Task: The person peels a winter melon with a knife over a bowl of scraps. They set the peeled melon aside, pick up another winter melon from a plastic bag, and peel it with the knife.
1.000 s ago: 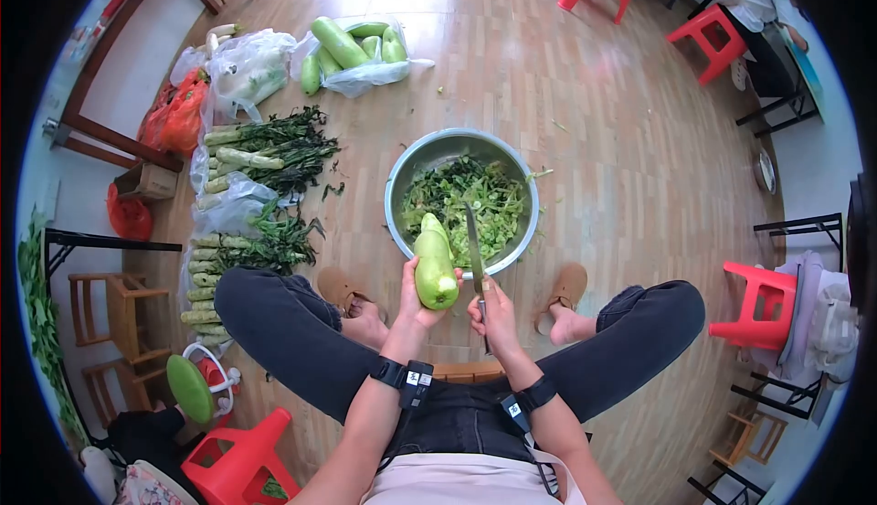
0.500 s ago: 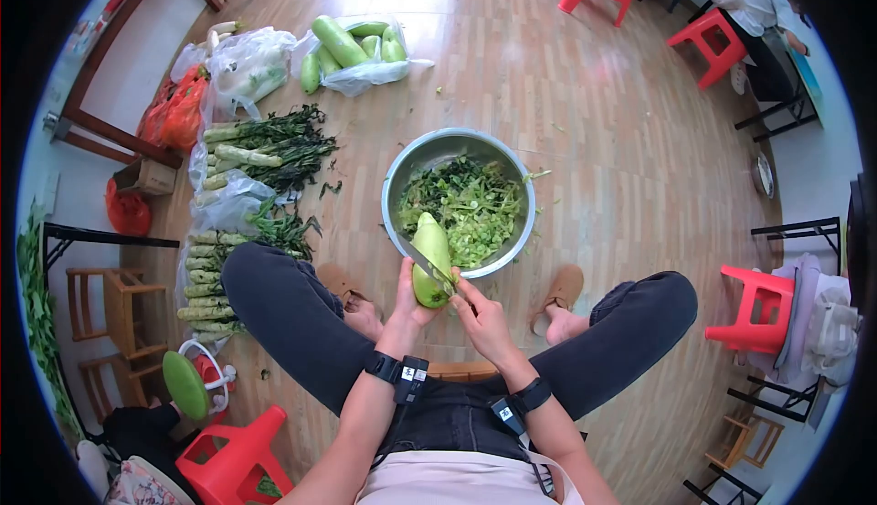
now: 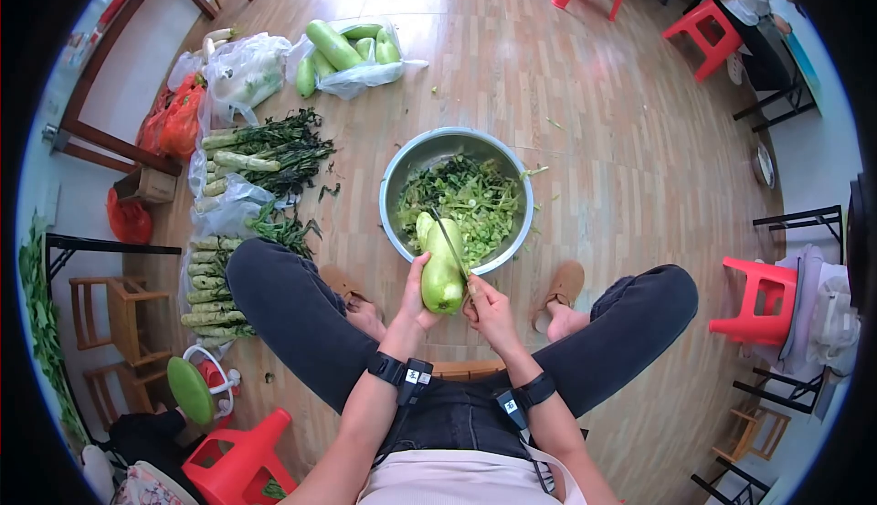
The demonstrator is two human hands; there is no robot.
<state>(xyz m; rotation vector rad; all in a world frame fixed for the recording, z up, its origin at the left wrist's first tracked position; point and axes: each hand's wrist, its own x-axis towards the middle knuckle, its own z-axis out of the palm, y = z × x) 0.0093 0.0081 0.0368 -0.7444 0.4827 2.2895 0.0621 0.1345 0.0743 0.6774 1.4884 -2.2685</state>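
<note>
My left hand [image 3: 417, 297] is closed around the lower left side of a pale green gourd [image 3: 442, 272], which tilts over the near rim of a metal bowl [image 3: 395, 235]. Closed on the handle of a knife [image 3: 451, 240], my right hand [image 3: 489, 304] is just to the right of the gourd. The dark, narrow blade slants up and left across the gourd's upper part. Chopped greens [image 3: 457, 196], dark and light, lie inside the bowl. The knife's handle is mostly hidden by my fingers.
Left of the bowl lie bundles of leafy stems [image 3: 251, 159] and thick stalks [image 3: 208, 286]. Behind them is a plastic bag of gourds [image 3: 365, 75]. Red stools [image 3: 756, 299] stand around the room. A seated person [image 3: 749, 2] is at the far right. My legs flank the bowl's near side.
The knife has swung from low across the gourd to a steeper angle higher up on it. My right hand has shifted slightly right, and the gourd has turned a little.
</note>
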